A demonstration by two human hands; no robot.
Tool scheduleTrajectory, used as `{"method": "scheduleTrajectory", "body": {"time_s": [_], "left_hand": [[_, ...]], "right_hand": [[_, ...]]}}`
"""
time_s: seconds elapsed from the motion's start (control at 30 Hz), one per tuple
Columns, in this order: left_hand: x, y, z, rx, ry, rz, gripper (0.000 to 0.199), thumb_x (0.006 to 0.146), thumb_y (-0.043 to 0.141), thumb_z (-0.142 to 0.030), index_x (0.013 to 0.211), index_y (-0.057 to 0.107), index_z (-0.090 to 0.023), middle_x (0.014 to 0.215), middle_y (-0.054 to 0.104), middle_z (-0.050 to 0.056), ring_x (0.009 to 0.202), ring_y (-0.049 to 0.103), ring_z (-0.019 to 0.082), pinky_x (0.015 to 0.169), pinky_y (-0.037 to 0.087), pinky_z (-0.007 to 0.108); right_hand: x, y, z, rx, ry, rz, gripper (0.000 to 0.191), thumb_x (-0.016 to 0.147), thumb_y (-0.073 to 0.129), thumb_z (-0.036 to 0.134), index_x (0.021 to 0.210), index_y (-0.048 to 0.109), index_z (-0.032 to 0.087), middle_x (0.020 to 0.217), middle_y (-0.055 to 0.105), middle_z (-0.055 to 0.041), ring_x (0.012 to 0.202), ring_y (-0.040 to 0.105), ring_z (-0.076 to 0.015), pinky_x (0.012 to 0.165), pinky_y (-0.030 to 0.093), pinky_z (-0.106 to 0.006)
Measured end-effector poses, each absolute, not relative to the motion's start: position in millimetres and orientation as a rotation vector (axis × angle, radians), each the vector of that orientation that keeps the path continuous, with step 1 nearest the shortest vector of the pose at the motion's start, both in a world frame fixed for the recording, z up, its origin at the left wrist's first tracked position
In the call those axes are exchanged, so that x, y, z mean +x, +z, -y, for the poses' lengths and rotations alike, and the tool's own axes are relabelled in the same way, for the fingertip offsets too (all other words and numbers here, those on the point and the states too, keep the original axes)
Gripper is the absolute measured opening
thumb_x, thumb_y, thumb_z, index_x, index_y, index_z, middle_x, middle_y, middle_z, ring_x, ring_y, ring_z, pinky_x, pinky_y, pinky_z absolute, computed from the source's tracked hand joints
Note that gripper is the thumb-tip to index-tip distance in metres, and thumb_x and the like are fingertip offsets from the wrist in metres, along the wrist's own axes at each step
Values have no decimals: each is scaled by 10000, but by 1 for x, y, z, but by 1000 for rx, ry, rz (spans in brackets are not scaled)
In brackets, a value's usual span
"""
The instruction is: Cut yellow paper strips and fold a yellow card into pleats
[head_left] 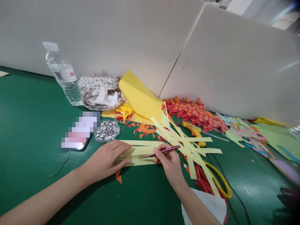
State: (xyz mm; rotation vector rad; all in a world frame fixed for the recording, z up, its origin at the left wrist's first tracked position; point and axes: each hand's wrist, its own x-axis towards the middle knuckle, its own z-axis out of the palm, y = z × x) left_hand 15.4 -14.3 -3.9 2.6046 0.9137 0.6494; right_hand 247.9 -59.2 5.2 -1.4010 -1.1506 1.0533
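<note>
Pale yellow paper strips (142, 151) lie side by side on the green table. My left hand (110, 156) rests on their left end, fingers stretched out, thumb apart from the forefinger and pressed on the paper. In my right hand (167, 157) is a slim purple pointed tool (169, 149), gripped between thumb and fingers; its tip meets the paper between my hands. The exact kind of tool is not clear. Several loose yellow strips (187, 147) cross each other just right of my right hand. Orange paper scraps (119, 178) lie below my left hand.
Left stand a water bottle (64, 75), a phone (81, 132) and a bag of googly eyes (107, 130). Behind are a patterned cloth pouch (99, 81), a yellow sheet (142, 97) and red-orange woven paper fish (192, 112). Yellow-handled glue gun (194, 131) and scissors (225, 184) lie right.
</note>
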Motion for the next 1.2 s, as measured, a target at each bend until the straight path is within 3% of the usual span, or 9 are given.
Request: {"method": "scheduleTrajectory", "body": {"time_s": [0.3, 0.73, 1.03, 1.2], "left_hand": [[18, -10, 11, 2623, 625, -955, 295, 935, 454, -282, 1202, 551, -201, 1176, 622, 67, 1048, 548, 213, 916, 450, 381], [18, -9, 12, 2649, 673, -886, 257, 925, 461, -234, 1163, 552, -202, 1132, 633, 64, 1042, 561, 195, 903, 462, 348], [17, -6, 17, 2680, 886, -956, 220, 939, 409, -185, 1083, 575, -174, 891, 666, 57, 805, 594, 180, 720, 481, 312], [18, -3, 15, 2657, 815, -870, 221, 900, 476, -187, 1097, 575, -185, 999, 659, 70, 900, 594, 192, 779, 489, 332]], "right_hand": [[247, 5, 59, -1407, 1057, 1121, 306, 758, 672, 450, 677, 523, 196, 496, 518, 40, 463, 482, -111, 470, 386, -228], [247, 3, 58, -1410, 1055, 1081, 328, 732, 697, 462, 674, 524, 190, 534, 563, 23, 475, 525, -114, 480, 440, -226], [247, 1, 59, -1412, 1079, 1058, 327, 729, 708, 455, 689, 527, 186, 563, 602, 6, 536, 606, -142, 518, 501, -238], [248, 0, 60, -1405, 1091, 1055, 316, 739, 704, 445, 698, 526, 188, 578, 603, 6, 547, 603, -139, 531, 503, -239]]}}
